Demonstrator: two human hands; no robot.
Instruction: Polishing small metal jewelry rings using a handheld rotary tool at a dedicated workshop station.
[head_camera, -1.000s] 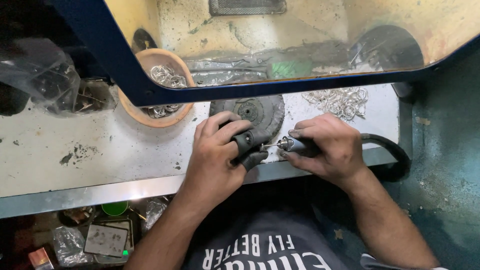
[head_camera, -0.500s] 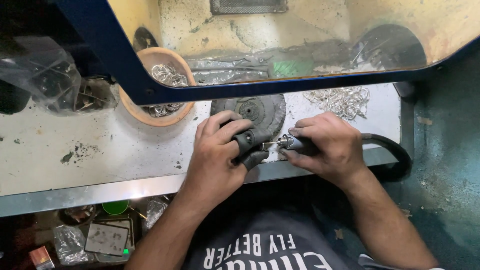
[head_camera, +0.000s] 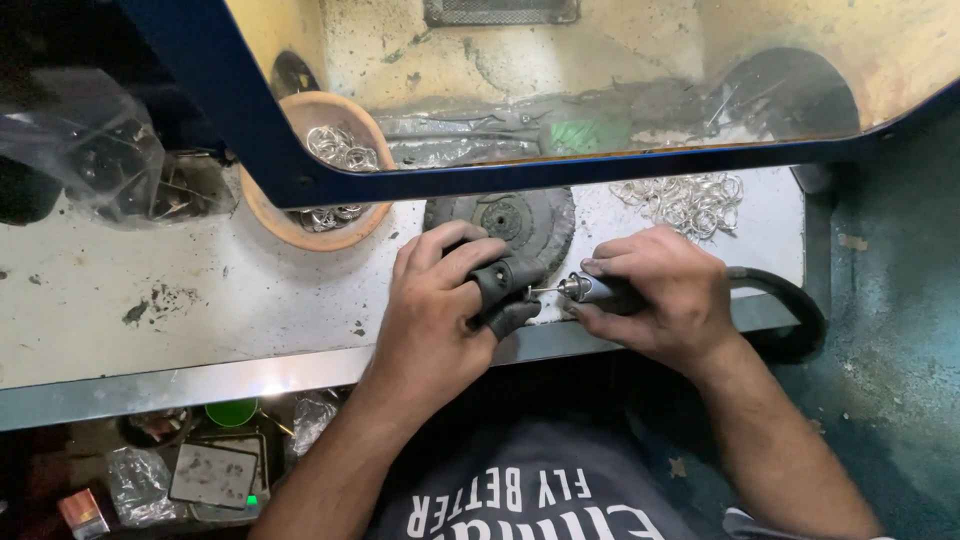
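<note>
My left hand (head_camera: 440, 300) rests on the white bench top (head_camera: 200, 300), its thumb and forefinger in black finger guards pinching something small that the fingers hide. My right hand (head_camera: 655, 295) grips a metal rotary handpiece (head_camera: 585, 289) with a thin bit pointed left at the left fingertips. A black hose (head_camera: 790, 310) runs from the handpiece off the bench's right edge. Just behind both hands lies a dark round disc (head_camera: 510, 220).
A terracotta bowl (head_camera: 300, 225) with silver rings stands at the back left. A loose pile of silver rings (head_camera: 685, 197) lies back right. A blue-framed clear shield (head_camera: 280, 160) hangs over the bench. A plastic bag (head_camera: 100, 170) sits far left; clutter lies on the shelf below.
The handpiece tip has drawn slightly back to the right from the left fingertips, so the thin bit now shows. Both hands otherwise stay in place.
</note>
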